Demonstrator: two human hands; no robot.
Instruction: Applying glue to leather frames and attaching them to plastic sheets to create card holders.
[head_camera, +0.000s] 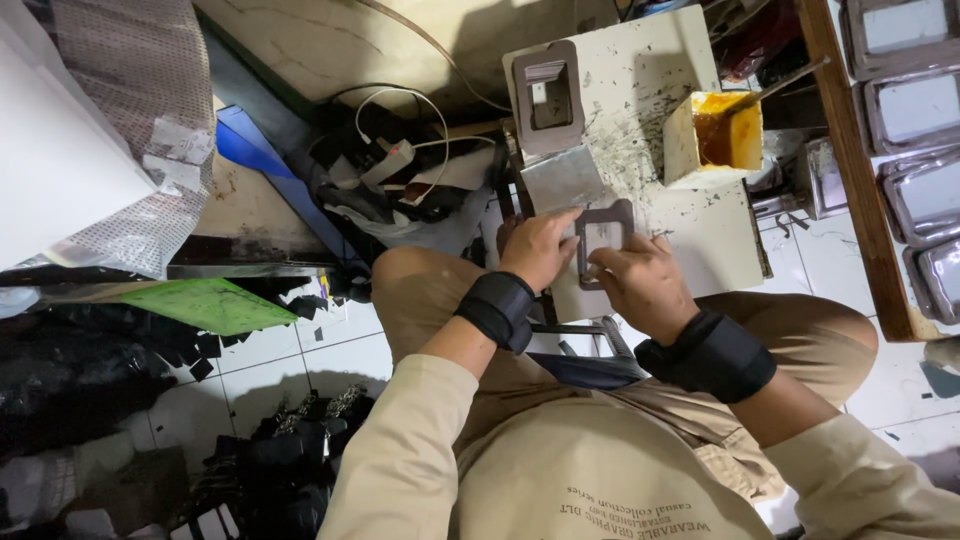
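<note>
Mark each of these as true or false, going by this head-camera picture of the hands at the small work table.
1. Both hands hold a flat grey frame piece. True: the left hand and the right hand both grip it.
2. The white pot holds blue liquid. False: its contents are orange-yellow.
3. A second frame piece lies further up the white table. True.
4. The wrists are bare. False: each wears a black wrist band.
5. The green sheet lies on the white table. False: it lies off to the person's left, away from the table.
</note>
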